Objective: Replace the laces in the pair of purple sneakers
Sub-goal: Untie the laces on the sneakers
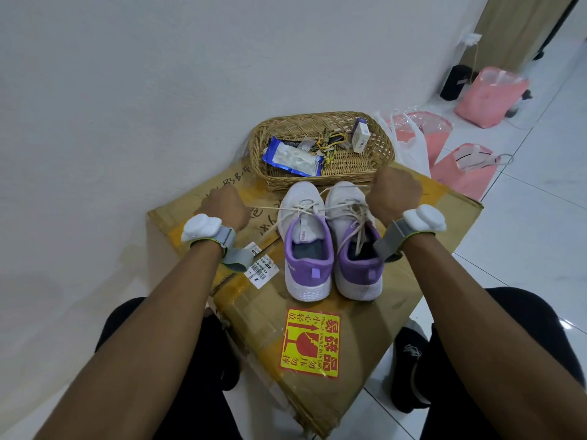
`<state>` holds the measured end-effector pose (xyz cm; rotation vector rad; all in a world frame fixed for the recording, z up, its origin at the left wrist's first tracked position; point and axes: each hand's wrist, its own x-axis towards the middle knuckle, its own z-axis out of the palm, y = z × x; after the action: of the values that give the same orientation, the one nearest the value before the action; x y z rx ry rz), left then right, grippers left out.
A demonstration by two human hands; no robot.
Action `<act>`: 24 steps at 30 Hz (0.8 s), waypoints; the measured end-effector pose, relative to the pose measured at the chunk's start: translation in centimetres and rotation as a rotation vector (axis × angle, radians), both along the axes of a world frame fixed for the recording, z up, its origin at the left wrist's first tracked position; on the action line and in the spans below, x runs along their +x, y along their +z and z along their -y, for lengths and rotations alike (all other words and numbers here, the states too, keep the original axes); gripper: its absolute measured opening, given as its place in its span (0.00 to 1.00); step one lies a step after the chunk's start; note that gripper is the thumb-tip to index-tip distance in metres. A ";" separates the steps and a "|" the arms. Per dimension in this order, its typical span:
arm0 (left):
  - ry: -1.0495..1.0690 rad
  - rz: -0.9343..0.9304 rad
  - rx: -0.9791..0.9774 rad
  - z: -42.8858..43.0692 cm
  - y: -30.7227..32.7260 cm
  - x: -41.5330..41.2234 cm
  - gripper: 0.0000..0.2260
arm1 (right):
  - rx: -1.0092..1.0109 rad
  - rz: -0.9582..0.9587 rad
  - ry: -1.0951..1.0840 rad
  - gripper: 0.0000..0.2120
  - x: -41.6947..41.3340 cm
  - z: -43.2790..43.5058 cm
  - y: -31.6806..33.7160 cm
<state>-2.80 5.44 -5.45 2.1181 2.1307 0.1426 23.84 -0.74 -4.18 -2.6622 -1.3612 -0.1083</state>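
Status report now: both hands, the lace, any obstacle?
Left hand, right hand: each shut on lace, pulled taut. Sneakers on box. Basket close behind.

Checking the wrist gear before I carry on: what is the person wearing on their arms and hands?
Both forearms are bare, no sleeves and no gloves. Each wrist carries a rounded white plastic device on a grey fabric strap edged in yellow-green: left wrist device, right wrist device. A loose grey strap tail hangs from each.

Head camera looks steeply down, close over the cardboard box (317, 328).

Both fists (226, 207) (394, 195) pull a lace (263, 208) taut over the sneakers (333, 239)
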 end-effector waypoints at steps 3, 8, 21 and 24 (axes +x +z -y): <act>0.002 -0.035 -0.066 -0.3 -0.2 -0.5 0.12 | 0.099 -0.048 0.064 0.13 0.4 0.1 -0.5; -0.442 0.369 -0.071 0.6 -0.4 2.0 0.17 | 0.074 -0.462 0.546 0.12 -1.2 -0.1 -0.4; -0.293 0.477 -0.043 -0.1 -0.3 2.1 0.14 | -0.110 -0.645 0.748 0.20 -2.0 -0.1 0.2; -0.482 0.649 -0.428 1.3 1.1 2.7 0.25 | -0.104 -0.608 0.741 0.19 -2.1 -0.3 0.0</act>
<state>-0.06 4.18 -4.35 1.9044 1.1426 0.2512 21.71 -0.45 -4.17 -1.8174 -1.9863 0.7874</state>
